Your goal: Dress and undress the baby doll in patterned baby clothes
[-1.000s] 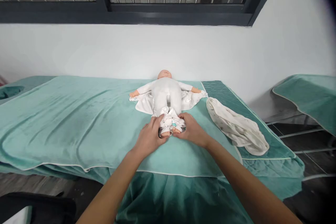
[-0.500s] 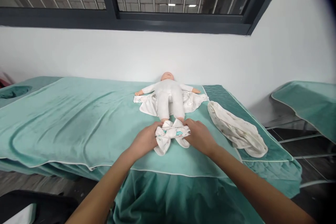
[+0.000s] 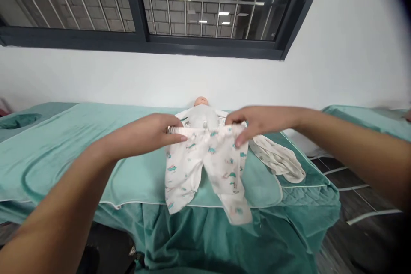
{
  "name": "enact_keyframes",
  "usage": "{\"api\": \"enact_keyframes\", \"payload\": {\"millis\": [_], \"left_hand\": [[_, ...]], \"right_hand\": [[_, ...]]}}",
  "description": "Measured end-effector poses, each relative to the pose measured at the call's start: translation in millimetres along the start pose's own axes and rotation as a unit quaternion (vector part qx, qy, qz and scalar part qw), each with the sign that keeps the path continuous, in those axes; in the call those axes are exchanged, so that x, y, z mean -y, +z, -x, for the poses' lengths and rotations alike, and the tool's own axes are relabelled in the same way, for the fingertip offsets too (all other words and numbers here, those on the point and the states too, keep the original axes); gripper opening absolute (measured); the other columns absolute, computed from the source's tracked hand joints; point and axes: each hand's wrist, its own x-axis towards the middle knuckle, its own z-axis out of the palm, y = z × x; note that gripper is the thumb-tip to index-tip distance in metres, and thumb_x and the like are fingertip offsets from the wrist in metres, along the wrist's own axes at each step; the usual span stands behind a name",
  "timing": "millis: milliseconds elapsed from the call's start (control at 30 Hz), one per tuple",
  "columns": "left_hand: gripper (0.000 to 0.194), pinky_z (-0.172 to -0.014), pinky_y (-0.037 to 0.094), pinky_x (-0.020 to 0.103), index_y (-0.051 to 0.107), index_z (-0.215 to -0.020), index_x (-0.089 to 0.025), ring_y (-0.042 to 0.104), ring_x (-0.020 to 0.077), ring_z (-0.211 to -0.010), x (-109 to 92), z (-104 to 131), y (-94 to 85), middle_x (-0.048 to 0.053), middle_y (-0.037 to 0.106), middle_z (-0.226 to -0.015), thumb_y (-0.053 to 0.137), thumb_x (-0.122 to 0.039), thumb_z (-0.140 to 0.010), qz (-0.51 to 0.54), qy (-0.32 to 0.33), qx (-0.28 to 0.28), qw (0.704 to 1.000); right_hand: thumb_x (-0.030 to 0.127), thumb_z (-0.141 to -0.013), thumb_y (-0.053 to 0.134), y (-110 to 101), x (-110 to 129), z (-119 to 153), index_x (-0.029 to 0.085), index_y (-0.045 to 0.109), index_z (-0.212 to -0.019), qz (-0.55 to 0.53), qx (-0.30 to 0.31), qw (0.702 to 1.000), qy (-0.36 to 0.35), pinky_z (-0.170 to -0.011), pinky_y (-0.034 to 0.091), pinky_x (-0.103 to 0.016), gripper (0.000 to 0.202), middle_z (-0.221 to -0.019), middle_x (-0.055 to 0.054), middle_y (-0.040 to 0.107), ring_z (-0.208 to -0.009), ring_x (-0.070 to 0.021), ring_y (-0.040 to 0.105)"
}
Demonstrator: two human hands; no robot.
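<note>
White trousers [image 3: 221,158] with teal printed figures hang opened out at the centre of my head view, in front of a doll [image 3: 201,113] and over the near edge of a teal-covered bed [image 3: 141,184]. The waistband is uppermost and drawn roughly level between my two hands; both legs point down and are spread apart. My left hand [image 3: 170,129] pinches the left end of the waistband, thumb extended along the front, fingers bent behind the cloth; its forearm rises from the lower left corner. My right hand [image 3: 239,126] grips near the other end, thumb pressed down on the front and fingers curled over the top edge, the palm turned downward; its forearm enters from the right, sloping downward toward the elbow. Fine marks among the printed figures are too blurred for me to read. Beyond the waistband, the doll lies on its back, head toward the white wall [image 3: 154,79], its lower body hidden by the trousers and hands. A bundled white garment [image 3: 279,158] lies on the bed to the right of the trousers. Above the wall stretch, I see a dark-framed window [image 3: 212,47] with metal bars [image 3: 202,8] behind the glass.
</note>
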Motion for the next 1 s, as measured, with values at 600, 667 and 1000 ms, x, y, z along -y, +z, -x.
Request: {"api": "enact_keyframes", "payload": {"millis": [600,667,1000], "left_hand": [[0.043,-0.095,0.05,0.044,0.061,-0.12,-0.018,0.063,0.0301,-0.108,28,-57,124.9,0.008,0.069,-0.115,0.062,-0.039,-0.083,0.318,-0.063,-0.311,0.894],[0.039,-0.095,0.05,0.044,0.062,-0.117,-0.016,0.064,0.0304,-0.106,61,-63,151.9,0.01,0.07,-0.113,0.059,-0.036,-0.083,0.359,-0.147,-0.325,0.862],[0.047,-0.115,0.033,0.043,0.052,-0.132,-0.015,0.045,0.0278,-0.134,107,-95,177.0,0.015,0.051,-0.14,0.055,-0.031,-0.088,0.237,-0.144,-0.31,0.91]], "right_hand": [[0.039,-0.089,0.061,40,13,-110,0.02,0.055,-0.099,-0.288,-0.289,0.902,-0.143,-0.077,0.052,-0.032,0.023,-0.084,0.003,0.063,-0.083,-0.0144,0.063],[0.037,-0.088,0.06,56,-15,-129,0.022,0.056,-0.099,-0.247,-0.282,0.92,-0.115,-0.083,0.052,-0.034,0.019,-0.092,0.0,0.065,-0.088,-0.0161,0.063],[0.039,-0.087,0.057,66,-179,-207,0.011,0.045,-0.134,0.057,-0.374,0.914,0.149,-0.112,0.031,-0.049,0.056,-0.141,-0.021,0.048,-0.134,-0.0339,0.041]]}}
